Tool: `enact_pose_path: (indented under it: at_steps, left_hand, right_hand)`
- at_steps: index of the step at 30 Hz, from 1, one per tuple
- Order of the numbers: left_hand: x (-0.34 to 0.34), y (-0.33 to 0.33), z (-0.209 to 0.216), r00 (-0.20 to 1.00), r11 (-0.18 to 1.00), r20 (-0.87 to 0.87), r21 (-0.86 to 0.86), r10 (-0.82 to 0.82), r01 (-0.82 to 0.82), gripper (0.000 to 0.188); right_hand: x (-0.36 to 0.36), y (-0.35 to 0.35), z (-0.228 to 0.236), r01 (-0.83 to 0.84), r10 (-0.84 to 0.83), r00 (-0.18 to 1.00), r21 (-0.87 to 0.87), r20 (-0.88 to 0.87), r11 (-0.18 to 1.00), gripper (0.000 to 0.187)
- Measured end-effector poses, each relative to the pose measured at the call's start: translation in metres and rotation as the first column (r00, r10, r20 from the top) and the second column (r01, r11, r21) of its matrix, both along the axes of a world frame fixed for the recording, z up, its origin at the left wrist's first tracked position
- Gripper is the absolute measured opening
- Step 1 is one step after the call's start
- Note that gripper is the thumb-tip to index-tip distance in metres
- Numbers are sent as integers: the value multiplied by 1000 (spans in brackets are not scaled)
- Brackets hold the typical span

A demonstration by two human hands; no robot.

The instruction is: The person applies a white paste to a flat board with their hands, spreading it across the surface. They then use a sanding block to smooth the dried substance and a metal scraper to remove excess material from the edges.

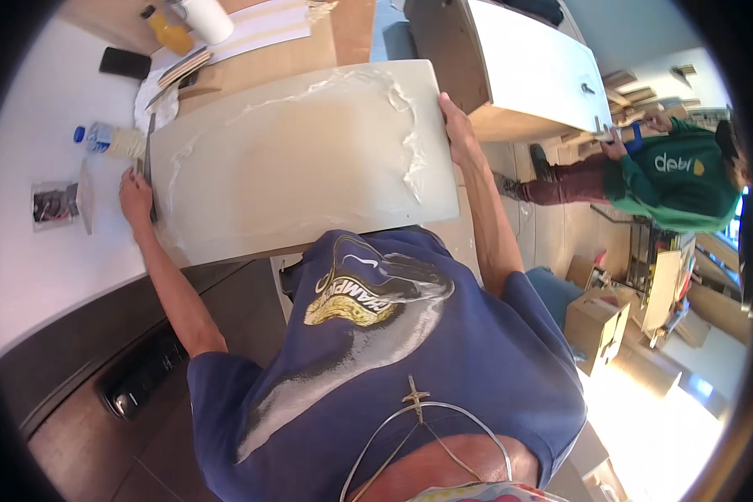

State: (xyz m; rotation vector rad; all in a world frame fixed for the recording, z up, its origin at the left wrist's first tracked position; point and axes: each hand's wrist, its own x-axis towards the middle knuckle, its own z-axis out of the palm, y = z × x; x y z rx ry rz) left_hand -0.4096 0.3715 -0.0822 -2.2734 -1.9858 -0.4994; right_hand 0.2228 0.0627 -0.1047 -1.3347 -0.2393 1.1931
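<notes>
A pale rectangular board [309,167] lies tilted in front of my body. A band of whitish, wrinkled film or glue runs near its edges, and its middle looks tan. My right hand [458,130] grips the board's right edge, thumb on top and fingers hidden beneath. At the left end, my left hand [138,197] is closed against the edge, beside a dark narrow strip [151,159]. Whether that strip is a separate tool or the board's side, I cannot tell. Just beyond my left hand lies a clear bottle with a blue cap [107,140].
A wooden table [351,33] behind the board bears a yellow bottle [169,33], a white container [205,18] and thin wood strips [184,69]. A black phone [125,62] is at far left, above an open wall box [54,205]. At right are a white-topped cabinet [535,67], a co-worker [669,176] and a cardboard box [596,326].
</notes>
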Motion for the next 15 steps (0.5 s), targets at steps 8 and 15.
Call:
enact_pose_path:
  at_steps: [8, 15]
  left_hand:
    - [-45, 39, -6, 999, 972, 20, -234, -30, 34, 43]
    - [-54, 83, -4, 954, 949, 201, -183, -221, 258, 42]
  right_hand:
    - [10, 23, -9, -22, 12, 939, 27, 345, 999, 56]
    - [67, 62, -57, -59, -154, 102, 160, 983, 985, 32]
